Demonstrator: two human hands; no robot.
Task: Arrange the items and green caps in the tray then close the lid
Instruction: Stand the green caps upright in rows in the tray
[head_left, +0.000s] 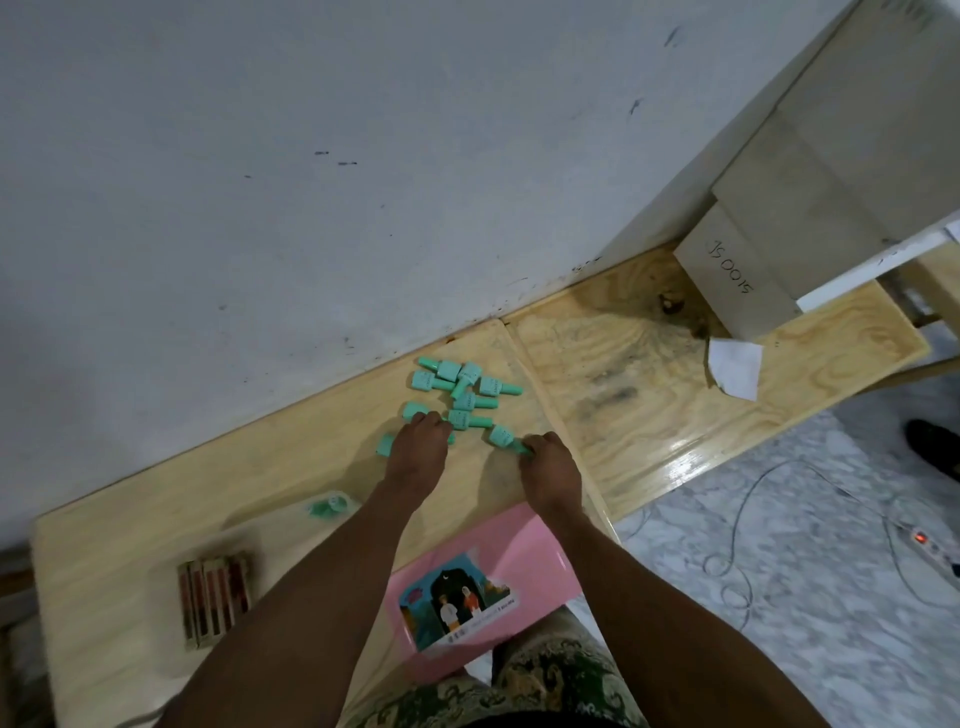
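Observation:
Several mint-green caps (462, 389) lie scattered on the wooden table (208, 493) near the wall. My left hand (418, 447) rests on the near-left caps, fingers curled over one of them (385, 445); what it grips is hidden. My right hand (550, 462) pinches the stem of a green cap (503, 436) at the cluster's near-right edge. A pink box (524, 545) with a picture label lies at the table's front edge between my forearms. A clear tray holding a green piece (330, 505) sits blurred to the left.
A row of brown-red tubes (213, 592) lies at the near left. A white carton marked in pen (737, 280) and a white paper scrap (735, 366) sit at the far right. The wall runs along the table's back. Cables and a power strip (930, 543) lie on the floor.

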